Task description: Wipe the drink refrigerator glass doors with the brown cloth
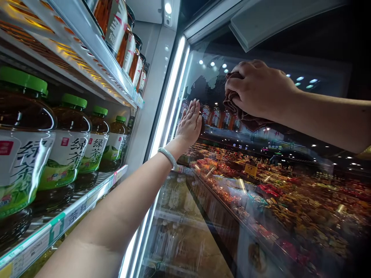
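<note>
My left hand (189,121) lies flat against the glass door (214,177), fingers stretched out and close together, near the door's lit edge. A pale bangle (168,157) circles that wrist. Higher and to the right, my right hand (257,88) is closed around a bunched dark brown cloth (246,117), which is against the upper part of the glass. Part of the cloth is hidden under the fingers. Whitish smudges or a faded print show on the glass between the hands and the top corner.
Green-capped tea bottles (68,143) line a wire shelf (95,189) on the left. Above them, amber bottles (127,50) stand on another shelf (98,46). A bright light strip (171,88) runs along the door's side. Heaped packaged goods (275,200) show through the glass, mixed with reflections.
</note>
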Demonstrator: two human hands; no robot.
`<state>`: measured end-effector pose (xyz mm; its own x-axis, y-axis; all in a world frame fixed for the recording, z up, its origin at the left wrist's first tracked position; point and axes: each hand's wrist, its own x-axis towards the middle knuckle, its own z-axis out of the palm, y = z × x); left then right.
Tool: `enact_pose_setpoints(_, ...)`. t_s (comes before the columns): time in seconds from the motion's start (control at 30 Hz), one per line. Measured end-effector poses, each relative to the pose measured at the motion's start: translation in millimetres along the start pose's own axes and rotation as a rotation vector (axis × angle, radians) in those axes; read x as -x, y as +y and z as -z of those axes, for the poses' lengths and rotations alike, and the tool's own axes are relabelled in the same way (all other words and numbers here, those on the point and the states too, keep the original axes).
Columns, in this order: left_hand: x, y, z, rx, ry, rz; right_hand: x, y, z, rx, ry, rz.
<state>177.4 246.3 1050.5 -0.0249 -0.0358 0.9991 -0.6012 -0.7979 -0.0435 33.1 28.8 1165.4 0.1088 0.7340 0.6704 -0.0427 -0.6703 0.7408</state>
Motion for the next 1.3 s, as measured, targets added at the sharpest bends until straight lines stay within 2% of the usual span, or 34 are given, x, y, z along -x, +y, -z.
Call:
enact_pose_setpoints(0.3, 1, 10, -4.4, -0.094, -0.040, 0.047, 5, 1, -16, -0.015, -0.015, -0.049)
enact_pose_setpoints(0.43, 1, 13, -6.7, -0.088, -0.081, 0.077, 9, 4, -31, -0.042, 0.038, -0.062)
enact_pose_setpoints(0.67, -3, 7, -11.1, -0.065, -0.149, 0.044, 8, 10, -61, -0.119, 0.101, -0.098)
enact_pose_setpoints(0.73, -5, 4, -9.1, -0.067, -0.180, 0.035, 2, -1, -69, -0.138, 0.119, -0.144)
enact_pose_setpoints(0.83, -8, 1, -3.2, -0.070, -0.233, 0.022, 2, -34, -79, -0.196, 0.151, -0.182)
enact_pose_setpoints(0.97, -9, -1, 1.9, -0.077, -0.284, -0.002, 39, -70, -88, -0.272, 0.166, 0.008)
enact_pose_setpoints(1.07, -6, -3, 0.1, -0.077, -0.273, -0.023, 62, -70, -87, -0.274, 0.151, 0.091)
enact_pose_setpoints(1.13, -6, -7, -2.1, -0.061, -0.256, -0.032, 56, -64, -85, -0.255, 0.143, 0.031)
enact_pose_setpoints(1.2, -8, -13, -3.1, -0.023, -0.261, -0.030, 37, -67, -84, -0.255, 0.139, -0.075)
enact_pose_setpoints(1.3, -13, -24, -2.3, 0.035, -0.312, -0.011, 19, -93, -85, -0.299, 0.130, -0.159)
